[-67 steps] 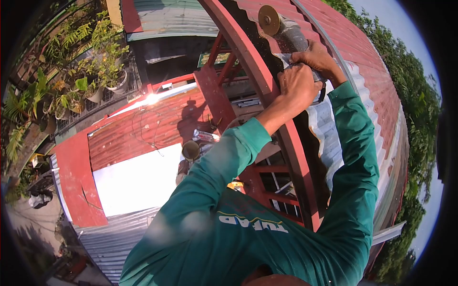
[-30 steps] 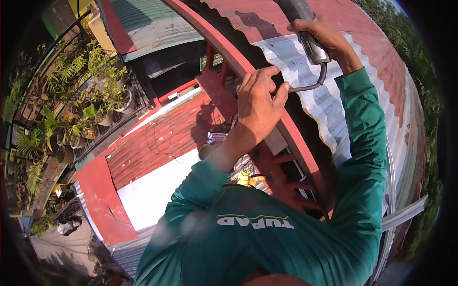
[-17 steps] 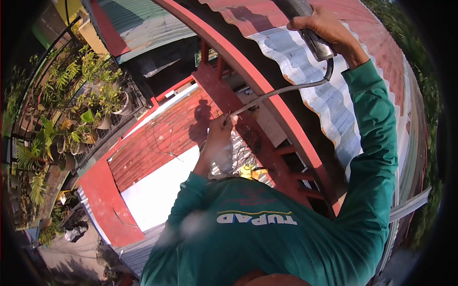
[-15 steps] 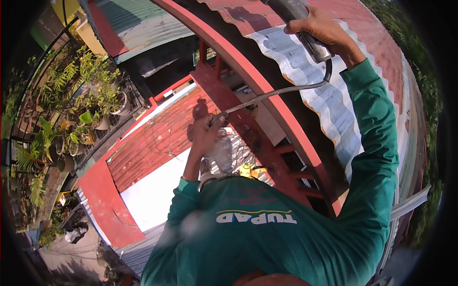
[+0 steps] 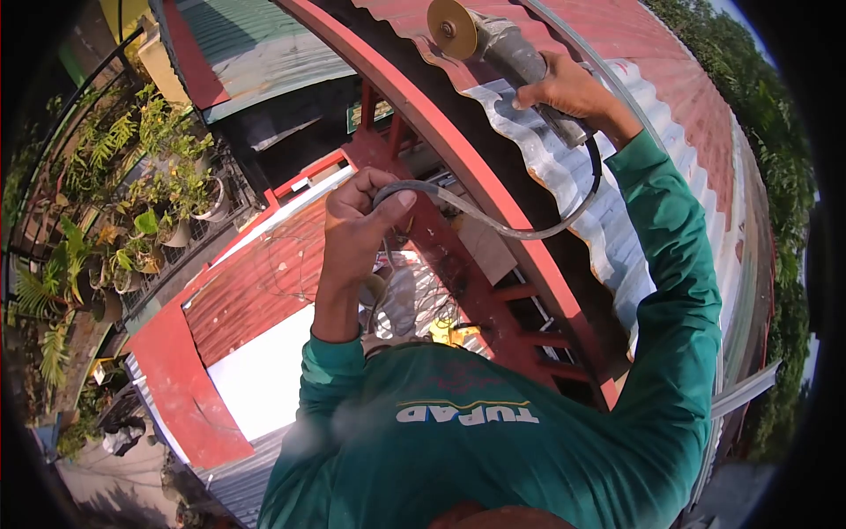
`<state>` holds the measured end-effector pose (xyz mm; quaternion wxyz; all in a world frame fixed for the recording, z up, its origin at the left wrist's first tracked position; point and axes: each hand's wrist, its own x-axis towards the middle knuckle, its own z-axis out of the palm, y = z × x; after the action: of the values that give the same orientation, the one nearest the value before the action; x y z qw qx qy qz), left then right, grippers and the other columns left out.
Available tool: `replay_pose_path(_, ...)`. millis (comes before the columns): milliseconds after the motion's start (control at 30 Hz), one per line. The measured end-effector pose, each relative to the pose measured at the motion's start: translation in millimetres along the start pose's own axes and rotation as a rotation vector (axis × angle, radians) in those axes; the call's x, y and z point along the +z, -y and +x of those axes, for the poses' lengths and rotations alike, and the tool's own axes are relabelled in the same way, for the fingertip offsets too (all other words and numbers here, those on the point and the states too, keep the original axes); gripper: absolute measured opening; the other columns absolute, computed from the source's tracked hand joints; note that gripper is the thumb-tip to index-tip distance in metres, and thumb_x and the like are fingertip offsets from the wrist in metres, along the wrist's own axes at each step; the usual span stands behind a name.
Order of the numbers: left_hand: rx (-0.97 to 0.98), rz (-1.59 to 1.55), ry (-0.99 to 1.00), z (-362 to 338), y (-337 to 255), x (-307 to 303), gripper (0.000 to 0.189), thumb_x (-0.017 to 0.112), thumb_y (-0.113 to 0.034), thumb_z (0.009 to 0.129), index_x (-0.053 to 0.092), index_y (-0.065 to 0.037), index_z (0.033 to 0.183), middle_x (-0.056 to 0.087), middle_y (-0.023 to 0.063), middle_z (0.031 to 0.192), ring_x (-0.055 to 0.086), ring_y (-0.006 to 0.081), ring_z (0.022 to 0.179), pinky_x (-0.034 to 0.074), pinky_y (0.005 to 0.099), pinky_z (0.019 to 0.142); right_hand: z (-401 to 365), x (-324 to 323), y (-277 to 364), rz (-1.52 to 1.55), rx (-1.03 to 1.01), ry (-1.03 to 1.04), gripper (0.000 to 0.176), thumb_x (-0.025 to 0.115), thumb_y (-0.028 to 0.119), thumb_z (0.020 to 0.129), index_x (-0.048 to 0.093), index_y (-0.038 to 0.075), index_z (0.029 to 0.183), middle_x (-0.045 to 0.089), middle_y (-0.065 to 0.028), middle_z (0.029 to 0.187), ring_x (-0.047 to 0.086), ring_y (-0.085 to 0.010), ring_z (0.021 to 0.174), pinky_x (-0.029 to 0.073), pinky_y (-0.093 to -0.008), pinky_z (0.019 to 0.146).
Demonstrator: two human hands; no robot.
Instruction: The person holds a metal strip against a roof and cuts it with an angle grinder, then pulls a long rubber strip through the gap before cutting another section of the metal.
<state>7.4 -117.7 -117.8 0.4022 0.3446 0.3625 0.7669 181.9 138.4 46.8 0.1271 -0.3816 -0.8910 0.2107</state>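
My right hand (image 5: 568,88) is wrapped round the dark body of an angle grinder (image 5: 520,66) over the corrugated roof. The tan disc (image 5: 453,28) of the grinder points to the upper left. From its rear end a grey cable (image 5: 502,229) hangs in a curve across the red beam and runs to my left hand (image 5: 361,220), whose fingers are closed on it. Below my left hand the cable drops toward my lap.
A long red beam (image 5: 414,110) runs diagonally beside the wavy edge of the metal roof (image 5: 546,145). Red roofing sheets (image 5: 256,282) lie below. Potted plants (image 5: 159,194) stand at the left. Tangled wire and a yellow object (image 5: 454,333) are near my lap.
The grinder has moved down and left, so its disc now shows. My left hand has risen with the cable, which now sags in a deeper curve.
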Motion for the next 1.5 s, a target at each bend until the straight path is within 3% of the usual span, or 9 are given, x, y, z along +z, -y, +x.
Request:
replay_pose_path(133,-0.039,-0.01,-0.006,6,7,6,0.019,0.078,-0.013,0.091,0.066,-0.002,0.097,0.063,-0.0027,0.076,0.051,0.0023,0.063,0.04,0.0199,0.058,8,4,1,0.028,-0.008,0.041,0.065,0.086,0.023,0.062,0.065,-0.007,0.116,0.069,-0.0161,0.098,0.068,-0.027,0.087,0.053,-0.0362,0.086)
replay_pose_path(300,-0.021,0.029,-0.048,4,9,5,0.02,0.08,-0.016,0.09,0.067,-0.002,0.096,0.061,-0.006,0.078,0.048,0.0004,0.066,0.037,0.0184,0.059,18,9,-7,0.023,-0.03,0.064,0.06,0.084,0.026,0.063,0.067,-0.007,0.11,0.071,-0.0152,0.093,0.069,-0.0261,0.083,0.055,-0.0366,0.079)
replay_pose_path(400,-0.022,0.002,-0.047,2,10,1,0.02,0.08,-0.017,0.09,0.068,-0.002,0.096,0.062,-0.0051,0.08,0.05,0.0004,0.069,0.038,0.0182,0.06,17,7,-5,0.053,0.039,0.093,0.06,0.084,0.023,0.065,0.066,-0.007,0.114,0.069,-0.0144,0.096,0.067,-0.0246,0.084,0.053,-0.0364,0.081)
replay_pose_path(933,-0.021,0.028,-0.035,3,13,2,0.025,0.081,-0.021,0.09,0.067,-0.002,0.095,0.064,-0.0029,0.082,0.054,0.0021,0.073,0.042,0.02,0.066,20,7,-6,0.015,0.015,0.09,0.061,0.084,0.023,0.066,0.066,-0.006,0.116,0.07,-0.0134,0.1,0.067,-0.0239,0.087,0.053,-0.0355,0.084)
replay_pose_path(1033,-0.009,0.002,-0.036,2,11,2,0.025,0.081,-0.021,0.09,0.066,-0.001,0.095,0.065,-0.0025,0.082,0.055,0.0025,0.074,0.043,0.0205,0.067,25,5,-8,0.103,0.004,0.15,0.06,0.084,0.021,0.066,0.066,-0.005,0.117,0.069,-0.0125,0.1,0.067,-0.0232,0.087,0.053,-0.0347,0.085)
replay_pose_path(1100,0.0,0.044,-0.036,1,11,1,0.015,0.076,-0.01,0.091,0.065,-0.001,0.096,0.066,-0.0013,0.086,0.055,0.0019,0.073,0.043,0.0194,0.066,28,7,-13,0.067,-0.014,0.152,0.061,0.084,0.021,0.066,0.065,-0.005,0.118,0.069,-0.0122,0.101,0.067,-0.0228,0.087,0.053,-0.0343,0.085)
replay_pose_path(1233,-0.009,0.006,-0.049,1,17,-1,0.015,0.076,-0.01,0.091,0.064,-0.001,0.095,0.066,-0.0007,0.086,0.057,0.0027,0.074,0.046,0.0201,0.067,28,6,-17,0.033,-0.009,0.148,0.061,0.084,0.021,0.066,0.065,-0.004,0.119,0.069,-0.0119,0.101,0.067,-0.0226,0.087,0.053,-0.034,0.085)
replay_pose_path(1333,-0.001,-0.018,-0.039,-1,18,0,0.024,0.08,-0.019,0.09,0.066,-0.001,0.097,0.066,-0.0013,0.086,0.056,0.0033,0.077,0.045,0.0213,0.069,28,7,-20,0.051,-0.065,0.113,0.058,0.084,0.026,0.066,0.068,-0.003,0.114,0.071,-0.0114,0.096,0.067,-0.0221,0.084,0.053,-0.0352,0.081)
replay_pose_path(1500,-0.007,-0.001,-0.047,-1,17,3,0.015,0.077,-0.01,0.09,0.065,-0.003,0.095,0.065,-0.0016,0.085,0.058,0.0037,0.073,0.046,0.0208,0.066,26,4,-15,0.039,-0.052,0.157,0.064,0.086,0.025,0.066,0.065,-0.003,0.119,0.069,-0.0109,0.104,0.066,-0.0219,0.09,0.051,-0.0347,0.087)
